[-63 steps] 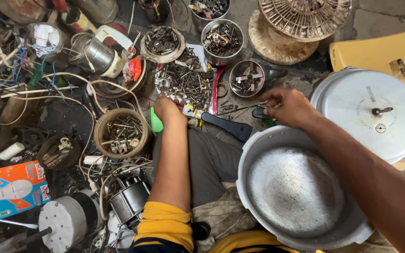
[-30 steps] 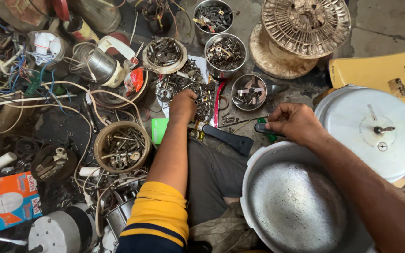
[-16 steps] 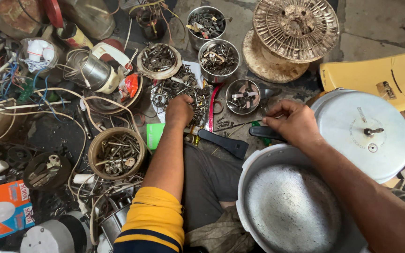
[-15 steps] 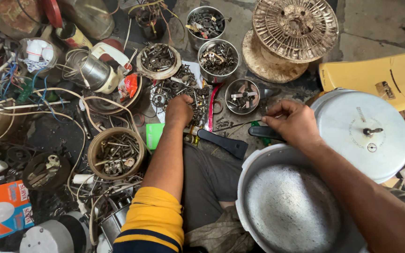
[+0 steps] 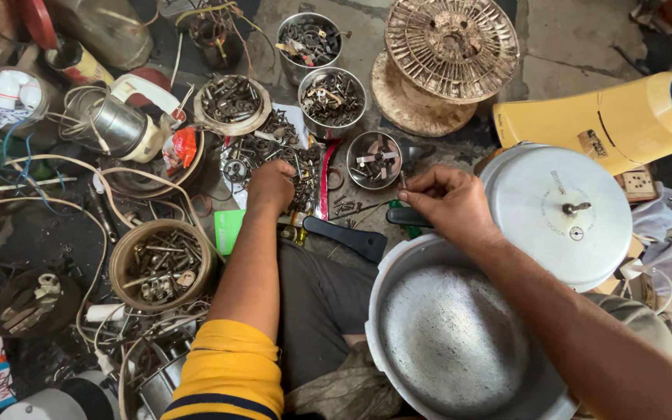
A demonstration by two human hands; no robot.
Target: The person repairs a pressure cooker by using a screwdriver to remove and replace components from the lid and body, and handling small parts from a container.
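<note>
My left hand (image 5: 271,187) reaches forward from a yellow sleeve (image 5: 231,369) with dark stripes at the cuff, forearm bare and nearly straight, pointing away from my body. The hand lies palm down, fingers curled under, knuckles up, resting on the loose pile of small metal parts (image 5: 289,159) spread on the floor; whether the fingers have closed on any piece I cannot tell, since the back of the hand hides them.

My right hand (image 5: 449,204) comes in from the lower right, forearm running diagonally over the rim of the upturned aluminium pot (image 5: 453,342) that sits against my lap. The wrist is bent slightly, thumb and forefinger pinched together at the tips on a small thin metal piece (image 5: 403,183), too small to identify. The remaining fingers curl loosely, with a dark-handled tool with a green tip (image 5: 406,219) lying just under them; whether they touch it I cannot tell.

The pinched piece sits just beside the small steel bowl (image 5: 375,159) holding flat metal blades. Beyond it stand two further steel bowls of hardware (image 5: 332,99), and to the left a brown bowl of bolts (image 5: 161,264). A round aluminium lid (image 5: 558,214) with a central knob lies to the right of my right hand, near a yellow plastic housing (image 5: 608,124). A black handle (image 5: 348,237) lies between my two hands.
</note>
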